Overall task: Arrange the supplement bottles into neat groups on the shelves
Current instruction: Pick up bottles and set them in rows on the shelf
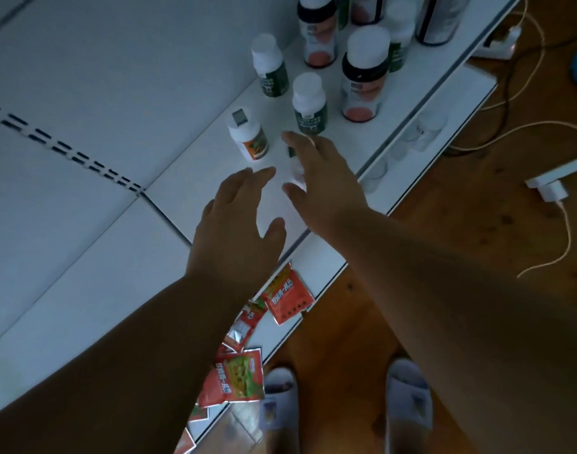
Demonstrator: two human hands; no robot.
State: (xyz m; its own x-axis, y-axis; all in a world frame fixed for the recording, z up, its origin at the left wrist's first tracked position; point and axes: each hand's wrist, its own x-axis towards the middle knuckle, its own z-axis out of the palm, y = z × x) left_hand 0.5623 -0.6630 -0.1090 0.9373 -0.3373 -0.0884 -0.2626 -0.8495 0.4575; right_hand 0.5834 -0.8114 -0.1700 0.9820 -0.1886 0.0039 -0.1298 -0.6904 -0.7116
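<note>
shelf [195, 178]: white, running from near left to far right; bottles gathered toward the far right part.
right hand [323, 181]: fingers spread and fairly straight, reaching over a small bottle; no closed grasp visible.
small bottle under right hand [295, 165]: mostly hidden by the fingers, only a pale body and a dark patch showing; upright or lying cannot be told, nor whether the fingers touch it.
left hand [234, 224]: released, fingers straight and spread, holding nothing, hovering over bare shelf just near and left of the right hand.
orange-label bottle [248, 136]: upright, white cap, just beyond the left fingertips, slightly left of the right hand.
green-label bottle [309, 104]: upright, directly beyond the right fingertips, close to them.
second green-label bottle [270, 65]: upright, farther back and left.
red-label bottle [364, 75]: upright, dark neck, far right of the right hand, near the shelf edge.
key relation: right hand nearer the hidden bottle and the green pair; left hand nearer the orange one; long axes of standing bottles vertical.
likely next: right hand closing on the bottle beneath it, judged from its pose.
red packets [288, 298]: scattered on the lower shelf, near the forearms.
</note>
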